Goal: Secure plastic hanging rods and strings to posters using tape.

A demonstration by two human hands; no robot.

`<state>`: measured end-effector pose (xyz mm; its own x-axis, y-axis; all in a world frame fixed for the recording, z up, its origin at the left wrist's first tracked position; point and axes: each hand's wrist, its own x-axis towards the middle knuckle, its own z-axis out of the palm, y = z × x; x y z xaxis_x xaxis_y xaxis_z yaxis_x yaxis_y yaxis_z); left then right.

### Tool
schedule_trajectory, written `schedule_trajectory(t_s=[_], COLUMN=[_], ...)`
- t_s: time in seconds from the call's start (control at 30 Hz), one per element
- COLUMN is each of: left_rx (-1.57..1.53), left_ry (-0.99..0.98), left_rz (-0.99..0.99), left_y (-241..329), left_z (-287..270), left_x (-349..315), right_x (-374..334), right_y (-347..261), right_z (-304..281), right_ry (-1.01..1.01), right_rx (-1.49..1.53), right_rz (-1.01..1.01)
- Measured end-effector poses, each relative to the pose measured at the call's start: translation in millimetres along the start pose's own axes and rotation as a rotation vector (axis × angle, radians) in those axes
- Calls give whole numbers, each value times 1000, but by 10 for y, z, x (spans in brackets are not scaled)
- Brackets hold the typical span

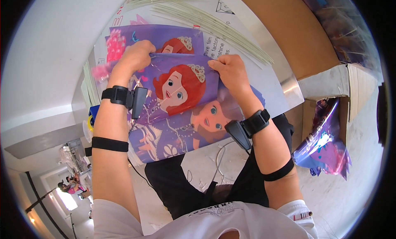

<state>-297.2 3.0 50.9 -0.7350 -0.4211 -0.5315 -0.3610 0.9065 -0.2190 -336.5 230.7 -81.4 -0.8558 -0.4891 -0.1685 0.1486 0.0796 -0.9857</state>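
A purple printed film sheet [181,88] with a red-haired cartoon princess in a tiara lies in front of me. My left hand [134,55] is closed on its upper left edge. At the upper right corner, my right hand [231,70] pinches the sheet between thumb and fingers. Beneath it, nearer my lap, a similar film sheet [208,123] shows a brown-haired princess. Beyond my hands lies another purple film sheet [144,35], partly covered. A pink dotted piece [116,46] sits beside my left hand.
Bundles of thin pale sticks [210,26] lie on the white printed board [268,80] at the far side. Brown cardboard [272,29] stands at the far right. Shiny purple film pieces [326,144] stick out of an open box [354,94] on the right. People [74,186] are far off at left.
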Motion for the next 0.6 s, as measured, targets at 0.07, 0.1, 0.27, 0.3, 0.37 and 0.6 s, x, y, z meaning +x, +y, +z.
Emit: schedule_trajectory(t_s=[0.07,0.1,0.27,0.3,0.37,0.6], left_rx=[24,137,365,310,258,-279], left_ry=[291,344,770,882,991,516], left_rz=[149,150,166,136,100,-55], left_y=[-242,-213,-225,-196,-137,-53], left_z=[136,74,116,150,182,1011], left_x=[169,218,290,287,216,-417], right_x=[97,164,380,424,537,511], right_y=[-44,-63,-188,-156,-83,-411], right_z=[80,107,230,253,327,205], right_ry=[-11,-31,-24,-37,-56,-19], right_rx=[-87,16,149,130,113,16], right_rz=[0,87,176,130,82,253])
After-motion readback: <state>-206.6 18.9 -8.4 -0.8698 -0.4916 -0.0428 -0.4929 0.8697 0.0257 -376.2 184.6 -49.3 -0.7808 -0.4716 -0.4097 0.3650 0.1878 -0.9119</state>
